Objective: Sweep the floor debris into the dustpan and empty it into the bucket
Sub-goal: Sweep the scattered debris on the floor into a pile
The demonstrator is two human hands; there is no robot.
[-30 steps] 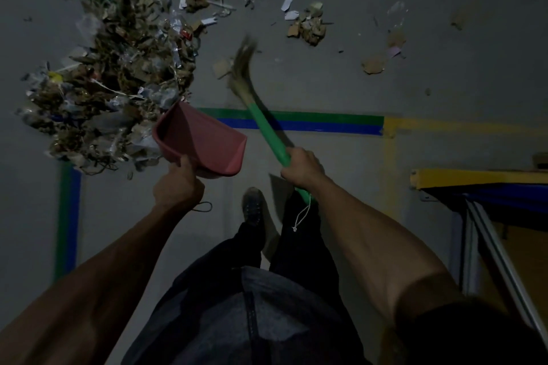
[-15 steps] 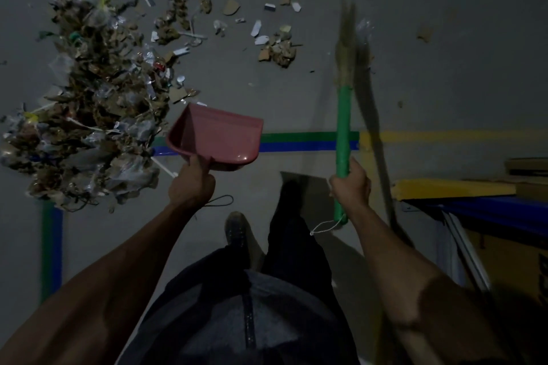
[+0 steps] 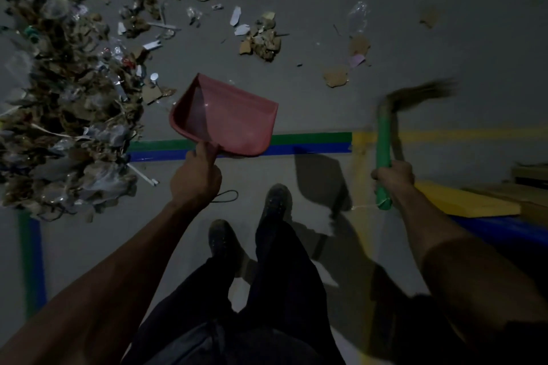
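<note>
Here we grip the dustpan (image 3: 228, 118) with our left hand (image 3: 195, 179) and the broom (image 3: 384, 145) with our right hand (image 3: 393, 173); debris (image 3: 65, 98) lies at ten o'clock.

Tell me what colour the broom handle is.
Green, seen in the head view: the broom handle gripped by the right hand.

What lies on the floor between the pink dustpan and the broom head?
In the head view, mostly bare grey floor separates the dustpan from the broom head. One brown cardboard scrap lies just above that stretch; no debris sits directly between them.
</note>
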